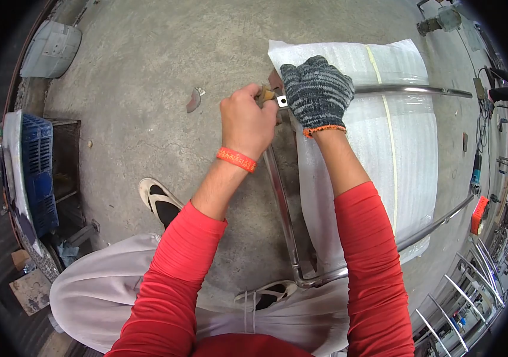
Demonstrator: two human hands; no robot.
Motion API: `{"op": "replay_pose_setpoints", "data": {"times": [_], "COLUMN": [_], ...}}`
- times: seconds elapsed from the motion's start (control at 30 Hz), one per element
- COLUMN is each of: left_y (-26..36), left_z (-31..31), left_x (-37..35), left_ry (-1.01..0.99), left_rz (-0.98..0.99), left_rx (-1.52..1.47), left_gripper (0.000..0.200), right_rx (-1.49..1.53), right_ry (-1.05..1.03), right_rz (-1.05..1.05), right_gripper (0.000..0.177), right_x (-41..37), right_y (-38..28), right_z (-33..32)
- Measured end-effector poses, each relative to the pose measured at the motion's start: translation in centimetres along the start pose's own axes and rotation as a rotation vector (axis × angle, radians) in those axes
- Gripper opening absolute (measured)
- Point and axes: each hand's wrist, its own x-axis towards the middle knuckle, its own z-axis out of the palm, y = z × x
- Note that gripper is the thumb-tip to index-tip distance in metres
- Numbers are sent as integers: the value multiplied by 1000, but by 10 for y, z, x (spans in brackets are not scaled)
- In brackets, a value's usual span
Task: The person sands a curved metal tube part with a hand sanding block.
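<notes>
My left hand (249,122), bare with a red wristband (236,159), is closed around a small yellowish-brown piece (267,95). That piece sits against the frame's corner, beside a small metal plate with a dark hole (282,102). What else those fingers hold is hidden. My right hand (318,95), in a grey knitted glove with an orange cuff, grips the shiny bent metal tube frame (282,205) close to the same corner. The tube runs from under the glove across a flat pack in white foam wrap (373,160), with a pale yellow strap (389,119).
A reddish-brown fragment (194,100) lies on the concrete floor (147,65). At the left stand a grey bucket (55,49) and a blue plastic crate (38,169). Metal tube racks (450,309), an orange-red object (478,215) and cables (481,128) line the right side.
</notes>
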Motion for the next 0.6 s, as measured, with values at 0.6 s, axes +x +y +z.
{"op": "replay_pose_setpoints", "data": {"times": [0.6], "left_y": [-63], "left_z": [-30], "left_x": [-21], "left_ry": [-29], "left_rz": [-395], "left_rx": [-114], "left_gripper": [31], "right_rx": [-56], "right_ry": [3], "right_rz": [-59], "right_gripper": [43], "right_x": [-1], "right_y": [-4], "right_z": [-7]}}
